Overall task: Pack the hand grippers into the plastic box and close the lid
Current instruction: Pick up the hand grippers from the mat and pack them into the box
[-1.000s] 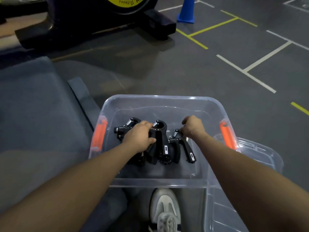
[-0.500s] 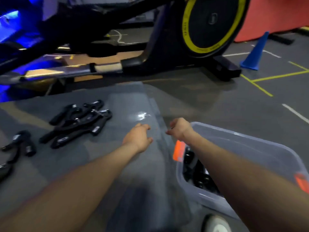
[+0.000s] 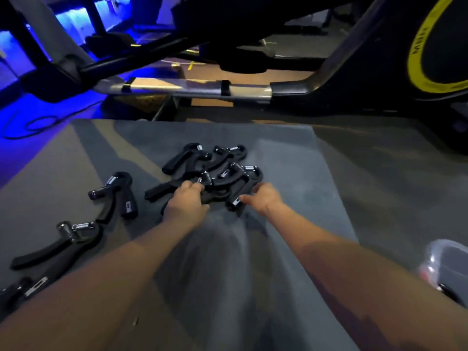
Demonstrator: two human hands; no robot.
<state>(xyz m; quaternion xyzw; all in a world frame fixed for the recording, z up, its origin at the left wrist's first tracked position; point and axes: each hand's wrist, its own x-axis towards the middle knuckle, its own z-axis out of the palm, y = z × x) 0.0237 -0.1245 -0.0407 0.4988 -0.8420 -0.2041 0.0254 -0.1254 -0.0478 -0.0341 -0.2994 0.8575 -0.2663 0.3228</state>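
Both hands, left hand (image 3: pixel 187 204) and right hand (image 3: pixel 264 199), clamp the heap of black plastic spring-loaded hand grippers (image 3: pixel 215 171) between them, best lifted squeezed together.

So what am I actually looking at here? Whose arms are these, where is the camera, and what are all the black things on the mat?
There is no robot: a person wears one camera on the head, looking forward and down, so the two bare arms are their own. The black things are hand grippers, spring-loaded squeeze trainers. A pile of hand grippers lies on a grey mat. The left hand has its fingers curled onto the pile's near edge, and the right hand reaches in on the other side, fingers bent round one handle. Three loose grippers lie further left. At the lower right edge is a corner of the clear plastic box. Behind stands an exercise machine.
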